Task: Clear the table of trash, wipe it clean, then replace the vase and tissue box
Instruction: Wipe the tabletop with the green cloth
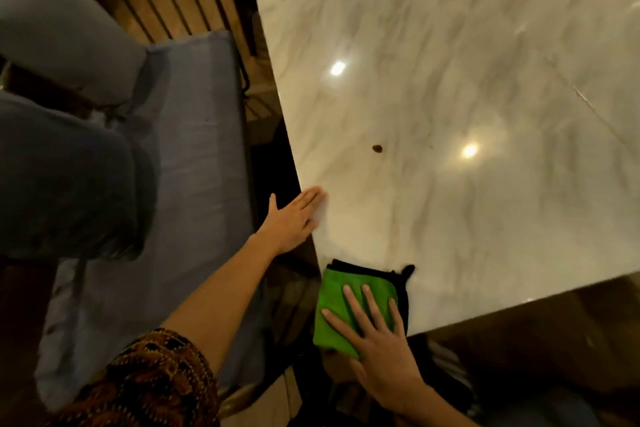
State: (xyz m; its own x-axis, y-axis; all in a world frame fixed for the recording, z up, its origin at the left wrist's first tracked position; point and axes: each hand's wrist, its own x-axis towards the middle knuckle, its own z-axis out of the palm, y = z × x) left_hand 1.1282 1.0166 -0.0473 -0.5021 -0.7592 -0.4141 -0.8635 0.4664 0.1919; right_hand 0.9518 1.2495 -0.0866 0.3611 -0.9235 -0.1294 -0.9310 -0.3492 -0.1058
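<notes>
Marble table (450, 114), right hand (381, 350) flat on green cloth (343, 308)

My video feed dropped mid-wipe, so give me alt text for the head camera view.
The right hand presses flat on a folded green cloth at the near corner of a glossy marble table, while the left hand rests open on the table's left edge. Dark brown spots remain farther up the tabletop; a grey cushioned bench runs along the left.

Green cloth (346, 302) edged black, white grey-veined marble table (485, 80) with brown spots (377, 148), blue-grey cushions (194, 135).
</notes>
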